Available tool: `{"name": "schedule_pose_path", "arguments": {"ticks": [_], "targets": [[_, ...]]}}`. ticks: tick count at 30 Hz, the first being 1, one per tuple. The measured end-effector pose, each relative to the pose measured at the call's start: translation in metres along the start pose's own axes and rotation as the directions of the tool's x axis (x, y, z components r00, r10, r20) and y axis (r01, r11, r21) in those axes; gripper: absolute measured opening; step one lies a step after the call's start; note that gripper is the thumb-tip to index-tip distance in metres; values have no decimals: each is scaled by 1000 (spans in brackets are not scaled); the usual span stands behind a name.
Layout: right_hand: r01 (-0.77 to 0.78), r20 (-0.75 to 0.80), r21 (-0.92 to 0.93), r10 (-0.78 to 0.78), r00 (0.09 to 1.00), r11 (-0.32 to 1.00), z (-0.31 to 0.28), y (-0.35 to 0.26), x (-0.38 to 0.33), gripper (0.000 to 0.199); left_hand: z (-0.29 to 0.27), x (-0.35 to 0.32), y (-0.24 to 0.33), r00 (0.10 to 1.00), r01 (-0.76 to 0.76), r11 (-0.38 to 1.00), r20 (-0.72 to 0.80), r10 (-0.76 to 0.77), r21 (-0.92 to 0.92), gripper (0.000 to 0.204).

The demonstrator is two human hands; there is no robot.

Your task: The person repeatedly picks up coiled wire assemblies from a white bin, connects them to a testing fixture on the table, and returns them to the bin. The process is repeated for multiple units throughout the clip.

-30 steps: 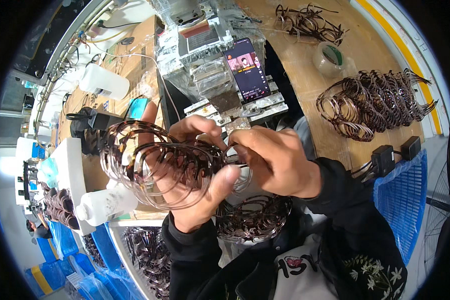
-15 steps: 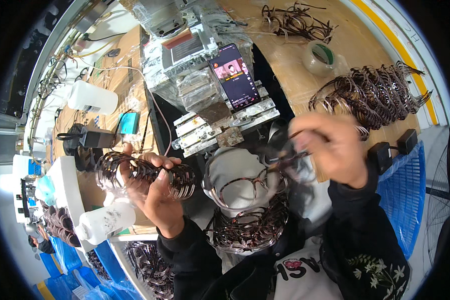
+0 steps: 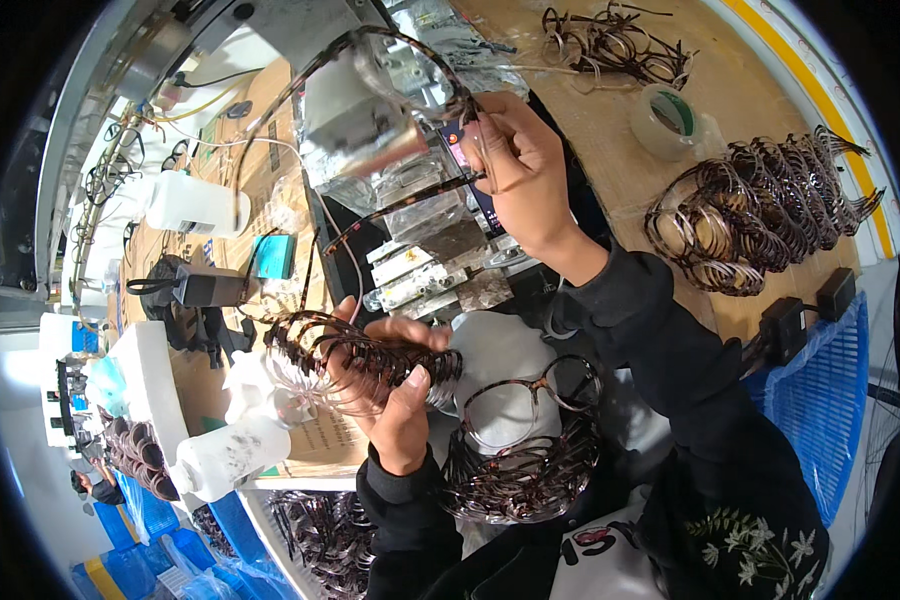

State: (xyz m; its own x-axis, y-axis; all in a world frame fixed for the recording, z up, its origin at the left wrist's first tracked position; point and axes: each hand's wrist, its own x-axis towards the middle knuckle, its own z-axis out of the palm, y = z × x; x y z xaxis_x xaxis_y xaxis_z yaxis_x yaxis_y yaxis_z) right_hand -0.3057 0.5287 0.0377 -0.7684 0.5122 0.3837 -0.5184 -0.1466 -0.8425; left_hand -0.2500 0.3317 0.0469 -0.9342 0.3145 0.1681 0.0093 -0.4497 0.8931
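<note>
My right hand (image 3: 530, 180) is raised in front of the machine, its fingers pinching a tortoiseshell eyeglass frame (image 3: 410, 200) that looms large near the camera. Lower down, my left hand (image 3: 400, 420) grips a stack of dark brown eyeglass frames (image 3: 305, 350) nested together, thumb along the near side. Below the hands, a single tortoiseshell eyeglass frame (image 3: 535, 385) rests against a pale grey rounded surface (image 3: 500, 345). A heap of similar frames (image 3: 520, 485) lies just under it, close to my body.
Behind my right hand stands a dusty metal machine (image 3: 410, 265) with a phone (image 3: 488, 212) partly covered. Rows of stacked frames (image 3: 770, 210) and a tape roll (image 3: 665, 122) sit on the right bench. White bottles (image 3: 200, 204) and a black box (image 3: 210, 285) occupy the left bench.
My right hand has swung up and left from above the lap to before the machine, holding an eyeglass frame. My left hand keeps the stack, which appears lower and farther right.
</note>
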Motion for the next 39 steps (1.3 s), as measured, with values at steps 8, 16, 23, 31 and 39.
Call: {"name": "schedule_pose_path", "arguments": {"ticks": [8, 16, 23, 31, 39], "targets": [[253, -63, -252, -276, 959, 934, 0, 0, -9, 13, 0, 13, 20, 986, 44, 992, -153, -62, -119, 56], [662, 325, -382, -576, 750, 645, -9, -42, -53, 16, -2, 24, 48, 979, 168, 883, -29, -201, -438, 86], [485, 454, -527, -251, 855, 698, 7, -55, -85, 28, 22, 15, 37, 990, 19, 980, 137, 8, -198, 89], [185, 440, -715, 227, 869, 675, -59, -96, -111, 27, 3, 7, 39, 992, 55, 983, 121, -34, -175, 64], [18, 338, -762, 373, 864, 648, -79, -120, -118, 10, -20, 15, 34, 998, 66, 973, 31, -61, -220, 56]]}}
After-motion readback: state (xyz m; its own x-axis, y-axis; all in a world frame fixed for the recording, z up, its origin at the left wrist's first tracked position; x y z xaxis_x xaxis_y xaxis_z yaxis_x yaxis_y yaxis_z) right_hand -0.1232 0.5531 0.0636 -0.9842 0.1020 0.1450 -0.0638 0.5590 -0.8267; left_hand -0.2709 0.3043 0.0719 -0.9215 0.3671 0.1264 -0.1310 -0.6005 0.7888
